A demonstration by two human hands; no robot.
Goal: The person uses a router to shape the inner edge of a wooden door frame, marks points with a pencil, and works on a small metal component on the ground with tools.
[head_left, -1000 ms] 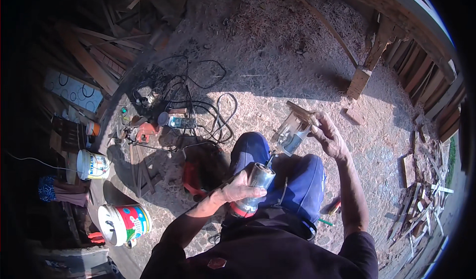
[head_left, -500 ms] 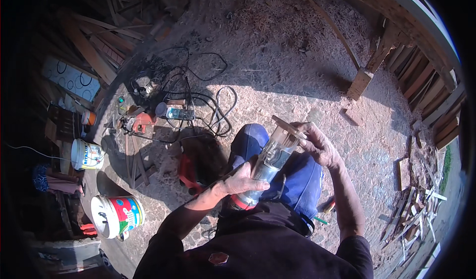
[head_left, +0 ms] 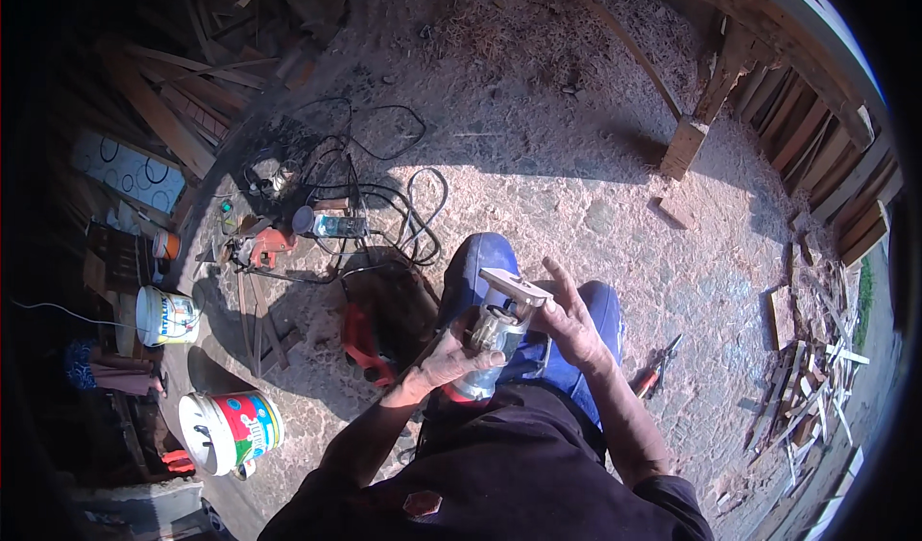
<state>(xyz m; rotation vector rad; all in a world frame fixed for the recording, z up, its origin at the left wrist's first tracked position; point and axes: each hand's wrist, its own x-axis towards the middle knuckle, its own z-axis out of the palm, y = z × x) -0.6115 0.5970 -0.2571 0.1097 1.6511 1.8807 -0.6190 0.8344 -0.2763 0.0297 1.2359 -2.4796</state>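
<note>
A silver-and-red cylindrical metal power tool (head_left: 499, 328), likely weighty, rigid and best held round its barrel, sits at five o'clock wrapped in my left hand (head_left: 449, 363), my right hand (head_left: 569, 325) at its pale flat plate (head_left: 516, 286), pinch unclear, a white plastic bucket (head_left: 235, 430) at eight.

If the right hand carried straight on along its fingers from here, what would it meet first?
Most likely the flat plate on the end of the cylindrical tool; the plate's right end sits close by the right hand. Depth is unclear, so they may already touch.
</note>
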